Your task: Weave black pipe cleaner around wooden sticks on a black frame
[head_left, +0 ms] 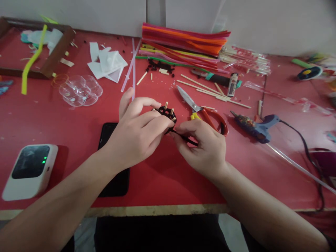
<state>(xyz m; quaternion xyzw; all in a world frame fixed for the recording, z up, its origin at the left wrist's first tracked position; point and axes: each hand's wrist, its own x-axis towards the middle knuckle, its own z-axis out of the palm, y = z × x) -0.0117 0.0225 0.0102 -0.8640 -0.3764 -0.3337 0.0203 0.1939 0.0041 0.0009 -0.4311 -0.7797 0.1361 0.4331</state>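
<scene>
A small black ring (168, 111) with several short wooden pegs standing up from it is held above the red table. My left hand (139, 127) is closed on its near and left side, fingers bent over the rim. From the ring's near edge a black strip (187, 139), which looks like a pipe cleaner, runs to the right. My right hand (201, 145) pinches this strip between thumb and forefinger, close to the ring. Part of the ring is hidden behind the left fingers. Just beyond the right hand lie scissors (190, 99) with red and yellow handles.
A hot glue gun (256, 126) with its cord lies to the right. Wooden sticks (210, 90) and a bundle of coloured pipe cleaners (183, 40) lie behind. On the left are a black phone (115, 187), a white device (31, 171) and a clear plastic palette (80, 91).
</scene>
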